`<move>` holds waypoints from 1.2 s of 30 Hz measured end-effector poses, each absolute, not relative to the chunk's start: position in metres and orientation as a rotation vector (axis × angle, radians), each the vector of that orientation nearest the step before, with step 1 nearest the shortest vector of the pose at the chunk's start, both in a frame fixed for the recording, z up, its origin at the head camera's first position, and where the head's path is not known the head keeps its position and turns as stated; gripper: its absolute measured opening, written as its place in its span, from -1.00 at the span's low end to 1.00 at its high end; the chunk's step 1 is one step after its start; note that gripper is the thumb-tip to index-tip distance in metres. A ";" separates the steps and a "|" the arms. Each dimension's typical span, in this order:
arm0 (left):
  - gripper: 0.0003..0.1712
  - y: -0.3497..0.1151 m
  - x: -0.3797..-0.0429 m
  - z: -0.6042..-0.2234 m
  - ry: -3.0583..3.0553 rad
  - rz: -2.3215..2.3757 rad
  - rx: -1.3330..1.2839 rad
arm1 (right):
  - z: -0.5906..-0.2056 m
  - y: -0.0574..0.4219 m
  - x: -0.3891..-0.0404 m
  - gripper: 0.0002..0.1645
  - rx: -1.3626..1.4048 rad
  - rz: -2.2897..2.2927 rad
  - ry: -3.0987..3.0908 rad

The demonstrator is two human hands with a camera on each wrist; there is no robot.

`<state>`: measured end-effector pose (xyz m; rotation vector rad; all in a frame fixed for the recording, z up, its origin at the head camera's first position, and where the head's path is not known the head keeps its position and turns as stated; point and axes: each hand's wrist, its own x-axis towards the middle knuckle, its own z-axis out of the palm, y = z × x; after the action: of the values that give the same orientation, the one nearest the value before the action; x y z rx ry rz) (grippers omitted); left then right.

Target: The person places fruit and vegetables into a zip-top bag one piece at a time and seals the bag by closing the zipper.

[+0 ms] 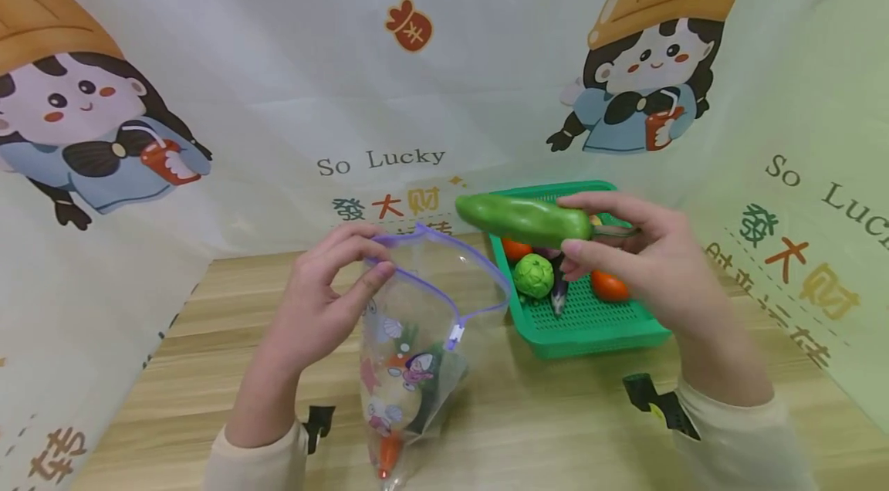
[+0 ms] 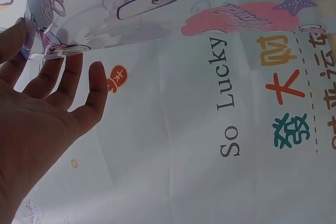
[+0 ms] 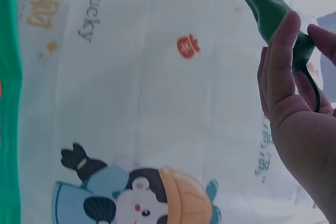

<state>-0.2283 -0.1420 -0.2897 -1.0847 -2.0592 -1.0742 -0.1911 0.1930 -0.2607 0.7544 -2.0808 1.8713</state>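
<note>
My left hand (image 1: 329,294) pinches the purple-edged rim of a clear zip bag (image 1: 399,329) printed with cartoon shells, and the bag's mouth gapes. Inside it, partly veiled by the print, are an orange-red tip, something pale and round and something dark green. With thumb and fingers, my right hand (image 1: 653,263) grips a green pepper (image 1: 524,219) near its stem end. The pepper lies level, its tip pointing left, above the green basket and right of the bag's mouth. The right wrist view also shows the pepper (image 3: 270,11) between thumb and fingers.
A green plastic basket (image 1: 590,344) stands on the wooden table (image 1: 208,383) at the right, holding a green cabbage-like vegetable (image 1: 533,275), an eggplant (image 1: 559,290) and a tomato (image 1: 611,287). A printed cloth (image 1: 292,51) hangs behind and along both sides.
</note>
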 end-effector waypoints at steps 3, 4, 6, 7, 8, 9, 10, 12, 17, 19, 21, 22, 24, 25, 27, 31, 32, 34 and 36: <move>-0.91 -0.140 -0.228 -0.287 -2.072 -1.053 -1.092 | -0.264 0.179 -0.197 -0.56 0.747 1.775 -2.274; -0.91 -0.139 -0.227 -0.286 -2.078 -1.044 -1.094 | -0.266 0.174 -0.200 -0.55 0.749 1.754 -2.327; -0.87 -0.139 -0.226 -0.286 -2.084 -1.038 -1.097 | -0.270 0.162 -0.206 -0.54 0.760 1.696 -2.431; -0.86 -0.138 -0.225 -0.286 -2.085 -1.038 -1.097 | -0.272 0.156 -0.210 -0.53 0.764 1.648 -2.481; -0.85 -0.138 -0.225 -0.286 -2.084 -1.040 -1.093 | -0.275 0.149 -0.214 -0.52 0.787 1.621 -2.514; -0.85 -0.138 -0.224 -0.286 -2.085 -1.041 -1.088 | -0.277 0.143 -0.217 -0.52 0.818 1.577 -2.546; -0.84 -0.138 -0.223 -0.287 -2.087 -1.044 -1.083 | -0.279 0.137 -0.221 -0.52 0.847 1.497 -2.585; -0.83 -0.139 -0.223 -0.287 -2.089 -1.050 -1.075 | -0.282 0.125 -0.226 -0.53 0.914 1.344 -2.630; -0.84 -0.138 -0.225 -0.287 -2.089 -1.049 -1.084 | -0.283 0.106 -0.232 -0.54 1.066 1.165 -2.661; -0.85 -0.137 -0.226 -0.287 -2.087 -1.045 -1.092 | -0.284 0.104 -0.232 -0.53 1.086 1.157 -2.657; -0.87 -0.137 -0.227 -0.288 -2.089 -1.046 -1.094 | -0.286 0.107 -0.232 -0.54 1.082 1.151 -2.647; -0.87 -0.137 -0.227 -0.288 -2.089 -1.044 -1.094 | -0.287 0.109 -0.232 -0.56 1.073 1.145 -2.642; -0.91 -0.138 -0.227 -0.288 -2.092 -1.045 -1.091 | -0.289 0.114 -0.232 -0.63 1.038 1.128 -2.633; -0.91 -0.138 -0.227 -0.288 -2.094 -1.050 -1.090 | -0.290 0.116 -0.232 -0.66 1.022 1.123 -2.631; -0.92 -0.139 -0.227 -0.288 -2.093 -1.047 -1.087 | -0.292 0.121 -0.232 -0.72 0.994 1.119 -2.631; -0.91 -0.139 -0.227 -0.288 -2.089 -1.042 -1.086 | -0.296 0.128 -0.232 -0.77 0.992 1.101 -2.611; -0.93 -0.139 -0.227 -0.288 -2.089 -1.040 -1.086 | -0.297 0.129 -0.232 -0.78 1.005 1.098 -2.596; -0.96 -0.139 -0.227 -0.288 -2.089 -1.040 -1.090 | -0.299 0.131 -0.233 -0.80 1.029 1.047 -2.548; -0.96 -0.139 -0.227 -0.287 -2.089 -1.045 -1.093 | -0.299 0.133 -0.234 -0.80 1.049 0.984 -2.486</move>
<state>-0.2273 -0.1393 -0.2874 -1.0929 -2.0893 -1.0454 -0.2342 0.1327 -0.2989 1.0490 -2.4859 0.9843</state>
